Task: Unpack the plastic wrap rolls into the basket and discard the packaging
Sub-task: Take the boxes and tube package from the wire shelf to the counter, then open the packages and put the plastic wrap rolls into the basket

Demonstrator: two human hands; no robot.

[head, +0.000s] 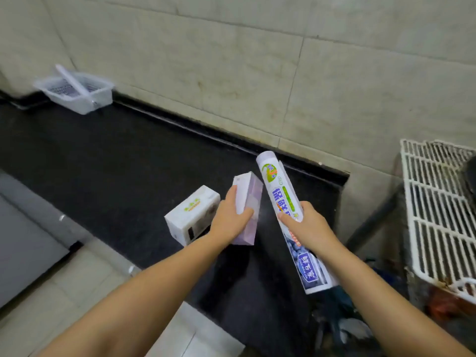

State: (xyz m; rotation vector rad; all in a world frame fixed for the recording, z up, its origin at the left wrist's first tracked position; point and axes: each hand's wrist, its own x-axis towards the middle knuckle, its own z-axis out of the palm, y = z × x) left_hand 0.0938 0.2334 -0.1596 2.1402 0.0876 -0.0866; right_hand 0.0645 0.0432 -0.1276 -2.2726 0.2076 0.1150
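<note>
My right hand (307, 225) grips a wrapped plastic wrap roll (280, 199), tilted up and away over the dark table (116, 161). My left hand (229, 220) clasps a pale purple box (248, 191) just beside it. Another white box (192, 215) lies left of my left hand. The basket (77, 92) sits far off left, one roll (69, 78) leaning inside.

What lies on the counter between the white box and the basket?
Nothing: in the head view, only bare black counter stretches between the white box and the basket.
</note>
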